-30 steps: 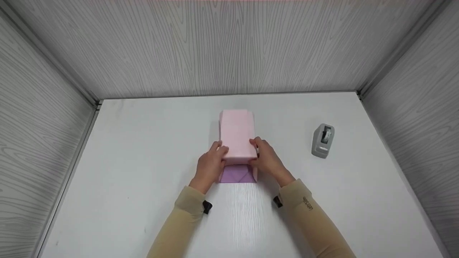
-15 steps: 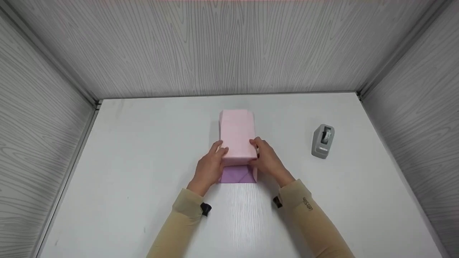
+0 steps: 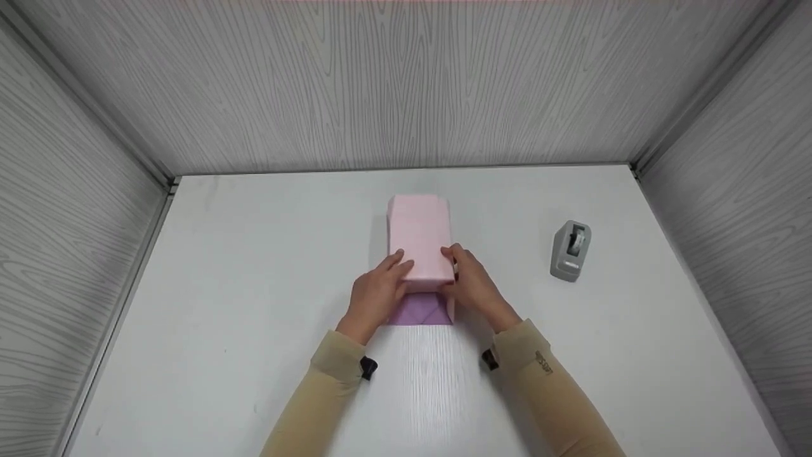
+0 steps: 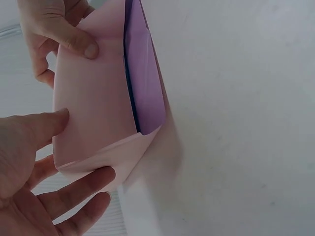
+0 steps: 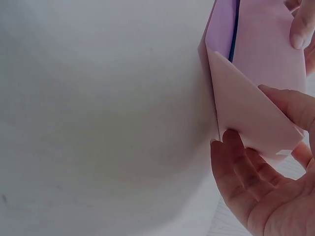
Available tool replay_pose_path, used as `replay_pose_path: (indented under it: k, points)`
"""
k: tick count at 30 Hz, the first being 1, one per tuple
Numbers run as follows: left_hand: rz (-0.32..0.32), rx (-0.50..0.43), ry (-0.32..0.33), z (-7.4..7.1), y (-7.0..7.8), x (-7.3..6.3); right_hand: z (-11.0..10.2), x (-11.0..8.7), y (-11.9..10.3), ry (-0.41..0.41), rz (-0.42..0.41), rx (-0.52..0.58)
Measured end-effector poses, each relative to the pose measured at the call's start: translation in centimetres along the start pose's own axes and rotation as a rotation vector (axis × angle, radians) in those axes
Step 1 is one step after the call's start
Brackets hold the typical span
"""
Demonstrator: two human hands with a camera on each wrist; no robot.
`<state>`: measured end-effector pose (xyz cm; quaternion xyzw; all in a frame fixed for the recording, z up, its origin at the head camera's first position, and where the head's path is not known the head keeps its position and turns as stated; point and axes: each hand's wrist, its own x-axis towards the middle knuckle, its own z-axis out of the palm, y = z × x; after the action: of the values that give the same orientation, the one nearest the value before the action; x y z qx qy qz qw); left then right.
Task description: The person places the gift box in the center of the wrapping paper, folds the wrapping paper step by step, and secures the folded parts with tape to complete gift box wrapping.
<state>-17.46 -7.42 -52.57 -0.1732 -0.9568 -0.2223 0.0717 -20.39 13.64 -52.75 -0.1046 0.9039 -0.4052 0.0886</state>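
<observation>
A box wrapped in pink paper (image 3: 420,231) lies lengthwise on the white table. At its near end, a flap of the paper with a purple inner side (image 3: 415,312) spreads over the tabletop. My left hand (image 3: 373,298) holds the near left corner, its thumb (image 4: 54,125) on the end face and its fingers along the side. My right hand (image 3: 474,284) grips the near right corner, with the fingertips (image 5: 231,140) against the folded pink side. A dark blue edge (image 4: 130,93) shows between the end face and the purple flap.
A grey tape dispenser (image 3: 571,251) with a roll of tape stands on the table (image 3: 641,355) to the right. Grey wood-grain panels (image 3: 406,82) enclose the table at the back and both sides. A small pale patch (image 5: 283,152) shows on the box's right side.
My left hand has shifted a little to the right, its fingers reaching further over the near end of the box. The right hand and the box have hardly moved.
</observation>
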Motion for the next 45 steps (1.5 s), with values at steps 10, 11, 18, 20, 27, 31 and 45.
replay_pose_path:
  k: [10, 11, 18, 20, 27, 31, 45]
  points:
    - [-0.030, 0.074, -0.021, -0.3, 0.7, 0.3, -0.7, -0.9, 0.1, -0.113, 0.040, 0.066]
    - [-0.032, 0.071, -0.020, -0.3, 0.7, 0.4, -0.9, -1.1, 0.0, -0.128, 0.040, 0.084]
    - [-0.021, 0.065, 0.000, -0.3, 0.8, 0.3, -1.5, -2.9, -0.4, -0.116, 0.176, 0.184]
    - [-0.021, 0.064, 0.011, -0.3, 0.8, 0.3, -1.3, -3.3, -0.5, -0.102, 0.220, 0.214]
    - [-0.027, 0.061, 0.012, -0.3, 0.8, 0.3, -0.1, -3.9, -0.4, 0.010, 0.232, 0.151]
    - [-0.020, 0.061, 0.011, -0.2, 0.7, 0.2, 0.5, -4.0, -0.4, 0.069, 0.229, 0.145]
    - [0.012, 0.051, 0.048, -0.1, 0.6, 0.1, 0.8, -3.5, -0.6, 0.076, 0.252, 0.020]
